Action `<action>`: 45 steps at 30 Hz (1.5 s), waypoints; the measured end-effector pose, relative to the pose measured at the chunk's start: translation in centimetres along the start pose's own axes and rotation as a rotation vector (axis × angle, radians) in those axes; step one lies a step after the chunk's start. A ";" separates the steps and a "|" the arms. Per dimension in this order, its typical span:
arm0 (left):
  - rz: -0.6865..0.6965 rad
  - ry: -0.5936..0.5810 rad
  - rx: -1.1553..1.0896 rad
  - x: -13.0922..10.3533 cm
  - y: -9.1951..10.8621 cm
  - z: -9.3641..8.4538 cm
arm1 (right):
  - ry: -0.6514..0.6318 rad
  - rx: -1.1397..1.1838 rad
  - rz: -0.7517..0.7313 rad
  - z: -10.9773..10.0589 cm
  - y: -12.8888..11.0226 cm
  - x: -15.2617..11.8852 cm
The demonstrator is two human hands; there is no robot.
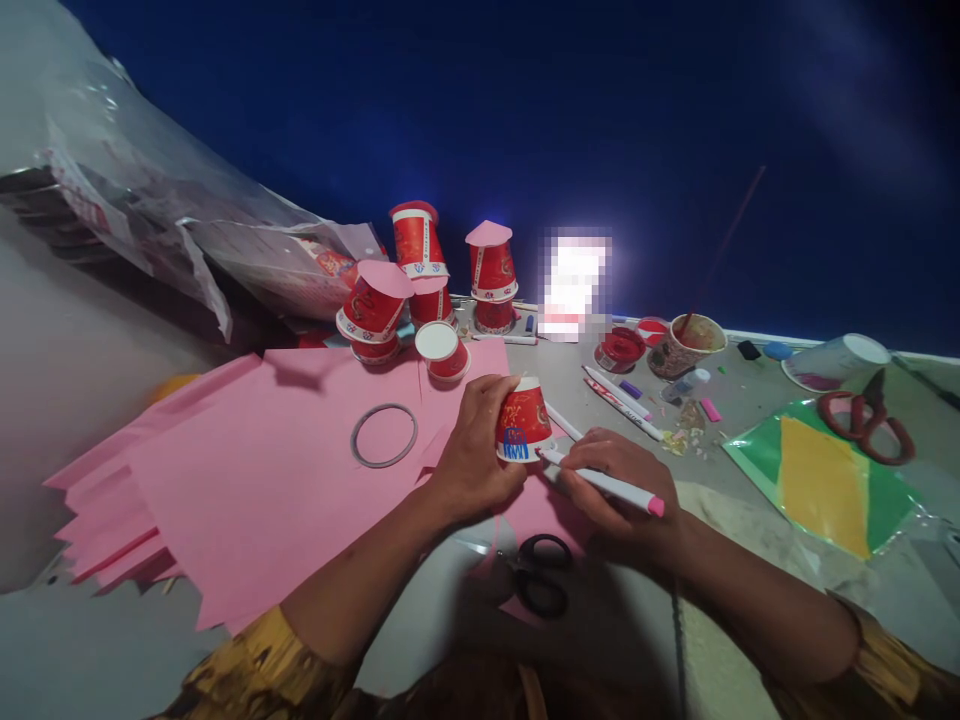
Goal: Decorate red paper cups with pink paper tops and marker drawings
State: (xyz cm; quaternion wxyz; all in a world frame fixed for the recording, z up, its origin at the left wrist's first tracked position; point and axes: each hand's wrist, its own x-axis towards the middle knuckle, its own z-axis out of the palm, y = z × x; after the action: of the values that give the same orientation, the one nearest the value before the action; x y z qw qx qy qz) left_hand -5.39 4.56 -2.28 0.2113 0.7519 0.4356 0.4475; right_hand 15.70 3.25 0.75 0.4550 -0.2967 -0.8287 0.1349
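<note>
A red paper cup point(526, 415) with a white rim and blue marks stands mouth-down in the grip of my left hand point(478, 450), fingers behind it and thumb low at its rim. My right hand point(626, 490) is closed round a white marker point(616, 487) with a pink end; its tip meets the cup's lower rim. Pink paper sheets point(285, 470) spread to the left, with a grey ring point(384, 407) on them. Black-handled scissors point(541, 577) lie below the cup.
Stacked red cups point(491, 265) with pink tops stand at the back. A lit, blurred screen point(575, 285) is behind the cup. To the right are markers point(619, 400), a paint jar point(620, 349), a brush cup point(686, 345), and red-handled scissors point(866, 425) on a green and yellow packet point(825, 480).
</note>
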 end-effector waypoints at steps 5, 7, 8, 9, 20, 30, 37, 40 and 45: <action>-0.011 -0.006 -0.018 0.0 0.1 0.0 | -0.004 -0.004 -0.012 -0.2 -0.1 0.1; -0.012 -0.001 -0.017 0.0 0.1 0.0 | 0.007 -0.002 -0.001 -0.5 -0.2 0.3; -0.015 0.003 -0.016 0.0 0.1 0.0 | 0.015 -0.003 0.012 -0.7 -0.3 0.4; -0.021 0.006 -0.016 0.1 0.0 -0.1 | 0.024 -0.007 0.028 -0.9 -0.3 0.5; -0.053 -0.001 -0.049 0.0 0.3 -0.2 | 0.047 -0.029 0.022 -0.8 -0.1 0.5; -0.004 0.024 -0.043 0.0 0.1 -0.1 | 0.059 0.037 0.070 -0.3 0.1 0.2; 0.006 0.023 -0.036 0.1 0.0 -0.1 | 0.063 0.040 0.084 -0.6 0.1 0.2; -0.031 0.024 -0.040 0.1 -0.1 0.0 | 0.094 -0.034 0.054 -1.3 0.4 0.2; -0.129 0.055 -0.071 0.1 -0.7 -0.2 | 0.073 -0.238 -0.043 -1.4 1.5 -0.1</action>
State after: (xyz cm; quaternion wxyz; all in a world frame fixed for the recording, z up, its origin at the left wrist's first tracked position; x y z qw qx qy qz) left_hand -5.82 5.02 -2.61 0.2538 0.7018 0.4726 0.4687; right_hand 17.46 4.35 0.73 0.4491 -0.3355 -0.8280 0.0152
